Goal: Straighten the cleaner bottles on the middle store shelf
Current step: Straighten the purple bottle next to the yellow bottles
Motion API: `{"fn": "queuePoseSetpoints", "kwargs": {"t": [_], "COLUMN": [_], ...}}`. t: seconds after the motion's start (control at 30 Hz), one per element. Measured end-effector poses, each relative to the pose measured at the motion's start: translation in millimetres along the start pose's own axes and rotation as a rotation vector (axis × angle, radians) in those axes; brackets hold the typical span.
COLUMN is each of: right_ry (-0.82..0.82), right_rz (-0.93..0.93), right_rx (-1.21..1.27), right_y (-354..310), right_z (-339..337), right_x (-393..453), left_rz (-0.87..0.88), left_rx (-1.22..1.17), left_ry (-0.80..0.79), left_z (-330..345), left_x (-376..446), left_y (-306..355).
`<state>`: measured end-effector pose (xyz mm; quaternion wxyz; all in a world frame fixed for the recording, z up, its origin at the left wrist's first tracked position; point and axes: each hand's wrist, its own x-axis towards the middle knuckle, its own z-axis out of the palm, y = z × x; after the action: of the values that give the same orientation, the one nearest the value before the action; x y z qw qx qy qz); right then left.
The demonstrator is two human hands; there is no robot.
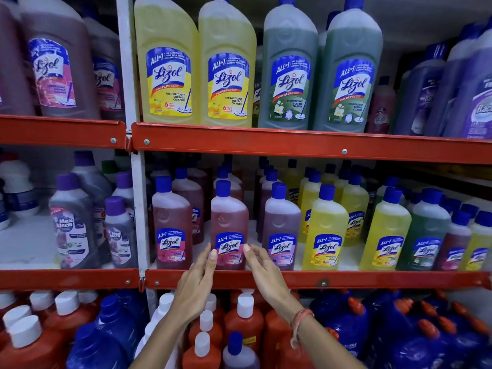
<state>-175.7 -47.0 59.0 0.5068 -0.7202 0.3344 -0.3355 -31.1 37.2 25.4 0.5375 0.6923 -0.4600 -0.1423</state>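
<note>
Both arms reach up, palms facing each other. My left hand point(198, 275) and right hand point(262, 265) are open, fingers straight, fingertips touching either side of the pink bottle point(229, 225), not gripping. It's nearly full of pink liquid, upright at the middle shelf point(346, 279) front edge, between my hands.

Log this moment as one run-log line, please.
left hand: open, touching pink bottle | right hand: open, touching it | bottle: upright, middle shelf
</note>
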Motion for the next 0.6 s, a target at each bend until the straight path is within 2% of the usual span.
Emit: {"fn": "queuePoseSetpoints", "kwargs": {"t": [0.07,0.2,0.27,0.33,0.4,0.53,0.6], "right_ry": [0.070,0.373,0.471,0.520,0.469,0.279,0.219], "right_rz": [-0.038,-0.105,-0.126,-0.142,-0.109,-0.084,-0.101], "right_rx": [0.001,0.062,0.088,0.083,0.049,0.062,0.063], "right_y": [3,17,22,26,28,29,24], "right_z": [-7,-27,-38,-49,-56,-60,-60], "right_x": [-1,3,0,-2,-2,0,-2], "left_rz": [0.020,0.154,0.246,0.336,0.346,0.090,0.031], "left_rx": [-0.014,0.044,0.043,0.076,0.061,-0.041,-0.027], "left_ry": [0.018,0.305,0.353,0.306,0.220,-0.073,-0.180], "left_z": [1,15,24,36,47,72,82], "left_x": [-1,-9,-11,-11,-10,-7,-3], "left_y": [-1,4,10,17,27,49,55]}}
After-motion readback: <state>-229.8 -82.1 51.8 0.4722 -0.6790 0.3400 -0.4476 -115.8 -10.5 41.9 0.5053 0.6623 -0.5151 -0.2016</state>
